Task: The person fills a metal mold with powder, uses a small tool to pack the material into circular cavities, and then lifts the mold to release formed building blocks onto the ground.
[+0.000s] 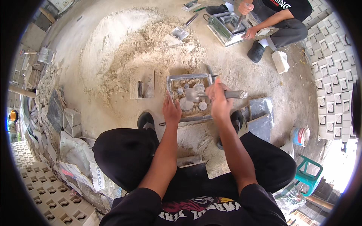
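Around the metal mould, bare floor lies open at 2 o'clock. A sand heap crowds 11 o'clock, a flat board blocks 9, grey slabs block 4.

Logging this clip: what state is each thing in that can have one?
Metal mould: on the ground, partly filled with mix.
Left hand: resting on the mould's near edge.
Right hand: gripping a trowel over the mould.
Green stool: upright.

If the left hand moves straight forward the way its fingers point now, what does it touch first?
Most likely the sandy mix inside the metal mould, just past the near-left rim where the left hand rests. Depth is unclear, so it may be the rim itself.
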{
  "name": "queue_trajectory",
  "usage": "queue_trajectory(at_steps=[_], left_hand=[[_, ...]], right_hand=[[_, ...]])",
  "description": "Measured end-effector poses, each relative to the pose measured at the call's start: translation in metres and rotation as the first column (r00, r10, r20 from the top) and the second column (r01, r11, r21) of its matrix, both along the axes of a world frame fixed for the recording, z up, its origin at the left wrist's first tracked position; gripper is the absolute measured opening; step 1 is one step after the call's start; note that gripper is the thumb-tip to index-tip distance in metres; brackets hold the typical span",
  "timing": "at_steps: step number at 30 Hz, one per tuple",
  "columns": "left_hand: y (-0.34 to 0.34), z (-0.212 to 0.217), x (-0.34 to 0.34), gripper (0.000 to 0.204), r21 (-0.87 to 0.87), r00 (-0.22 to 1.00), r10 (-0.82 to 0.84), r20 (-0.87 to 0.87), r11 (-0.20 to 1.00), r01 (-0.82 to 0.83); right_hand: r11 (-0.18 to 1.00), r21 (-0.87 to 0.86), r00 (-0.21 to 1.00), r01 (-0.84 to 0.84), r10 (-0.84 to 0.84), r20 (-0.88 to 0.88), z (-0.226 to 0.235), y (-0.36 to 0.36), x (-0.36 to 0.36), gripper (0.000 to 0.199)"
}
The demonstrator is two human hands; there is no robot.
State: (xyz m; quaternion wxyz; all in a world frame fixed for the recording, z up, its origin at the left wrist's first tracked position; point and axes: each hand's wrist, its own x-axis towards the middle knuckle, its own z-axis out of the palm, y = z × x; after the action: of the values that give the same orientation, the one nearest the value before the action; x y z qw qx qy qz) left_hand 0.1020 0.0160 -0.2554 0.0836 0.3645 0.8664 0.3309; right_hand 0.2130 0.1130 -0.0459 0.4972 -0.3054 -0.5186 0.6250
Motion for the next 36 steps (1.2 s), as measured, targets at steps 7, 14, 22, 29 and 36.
queue_trajectory(at_steps=[7,14,22,29,36], left_hand=[[0.000,-0.007,-0.003,0.076,0.093,0.997,-0.034,-0.064,0.995,0.040],[-0.004,-0.012,-0.009,0.077,0.133,0.969,-0.059,-0.242,0.987,0.094],[0.001,0.002,-0.001,0.070,0.030,1.000,0.010,-0.023,0.999,-0.010],[0.000,0.007,-0.002,0.066,-0.028,0.998,0.013,0.061,1.000,-0.011],[-0.002,0.009,-0.004,0.065,0.037,0.999,-0.016,0.042,0.999,0.014]], right_hand=[[0.927,-0.314,0.951,-0.205,0.113,-0.289,-0.045,-0.029,-0.025,0.048],[0.868,-0.478,0.911,-0.132,-0.085,-0.404,-0.057,-0.006,-0.009,0.048],[0.948,-0.317,0.935,-0.042,-0.074,-0.346,-0.019,0.044,0.042,0.046],[0.994,0.089,0.997,0.067,-0.063,-0.043,-0.031,0.048,0.042,0.044],[0.978,0.019,0.972,0.209,-0.209,0.107,-0.058,0.053,0.034,0.045]])
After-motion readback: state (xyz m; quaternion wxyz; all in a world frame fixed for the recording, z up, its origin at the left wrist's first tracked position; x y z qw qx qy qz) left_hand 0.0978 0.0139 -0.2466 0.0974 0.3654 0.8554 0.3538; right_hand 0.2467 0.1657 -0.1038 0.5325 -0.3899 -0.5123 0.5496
